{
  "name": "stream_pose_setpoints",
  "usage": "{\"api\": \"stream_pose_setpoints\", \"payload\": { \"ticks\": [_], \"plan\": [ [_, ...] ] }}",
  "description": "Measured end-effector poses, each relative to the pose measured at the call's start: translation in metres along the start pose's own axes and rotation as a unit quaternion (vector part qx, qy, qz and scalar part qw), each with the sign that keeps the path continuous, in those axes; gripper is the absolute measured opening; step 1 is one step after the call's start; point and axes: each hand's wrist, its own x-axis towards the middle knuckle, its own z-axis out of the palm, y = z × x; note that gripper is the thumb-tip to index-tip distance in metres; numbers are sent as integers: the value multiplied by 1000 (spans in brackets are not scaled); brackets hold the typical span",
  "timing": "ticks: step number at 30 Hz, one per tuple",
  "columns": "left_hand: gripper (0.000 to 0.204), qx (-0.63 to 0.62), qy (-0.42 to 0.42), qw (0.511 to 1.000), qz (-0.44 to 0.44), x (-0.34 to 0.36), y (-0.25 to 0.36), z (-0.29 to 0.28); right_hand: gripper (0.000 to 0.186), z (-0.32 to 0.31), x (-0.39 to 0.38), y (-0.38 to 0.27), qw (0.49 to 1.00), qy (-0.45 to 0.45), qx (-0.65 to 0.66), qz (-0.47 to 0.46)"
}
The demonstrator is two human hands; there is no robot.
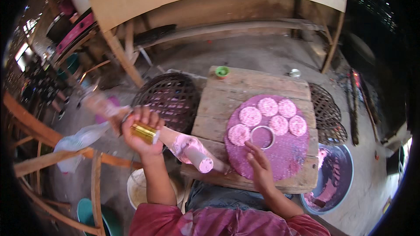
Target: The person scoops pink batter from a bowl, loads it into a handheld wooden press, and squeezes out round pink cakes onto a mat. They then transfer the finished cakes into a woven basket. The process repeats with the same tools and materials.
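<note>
My left hand [145, 130] is closed around a shiny gold cylinder [142, 132] with a whitish end. Beside it, a long wooden piece [169, 138] slants down to the right, smeared with pink paste. A short round wooden peg [198, 156] with a pink-coated end sticks out there. My right hand [261, 166] is over a round purple board [280, 159], its fingers stretched out at the rim of a thin pale ring [274, 137]; whether they touch it I cannot tell. Several round pink strand-textured cakes [279, 124] lie in an arc around the ring's far side.
The board rests on a low wooden table [210, 118], with a small green cup [222, 71] at its far left corner. A blue basin [345, 170] with pink paste stands at right. Woven baskets [173, 98] flank the table. A whitish bucket [136, 188] is near my left arm.
</note>
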Motion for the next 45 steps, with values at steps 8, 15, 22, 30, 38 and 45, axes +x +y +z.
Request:
{"api": "stream_pose_setpoints", "payload": {
  "ticks": [8, 15, 22, 30, 38, 45],
  "plan": [
    [20, 31, 87, 995, -46, -2, -9, -47, 41, 8, 14, -18, 761, -84, -470, -438],
    [21, 42, 140, 988, -47, 3, -14, -48, 49, 30, 20, -26, 752, -105, -473, -446],
    [20, 40, 162, 984, -57, 6, -16, -48, 46, 38, 29, -34, 726, -122, -505, -451],
    [19, 22, 150, 986, -63, 4, -18, -52, 50, 52, 26, -42, 714, -122, -512, -463],
    [19, 27, 151, 986, -61, 4, -19, -55, 43, 55, 26, -47, 719, -147, -510, -449],
    [19, 38, 159, 985, -56, 2, -18, -54, 24, 55, 36, -67, 841, -128, -357, -387]
  ]
}}
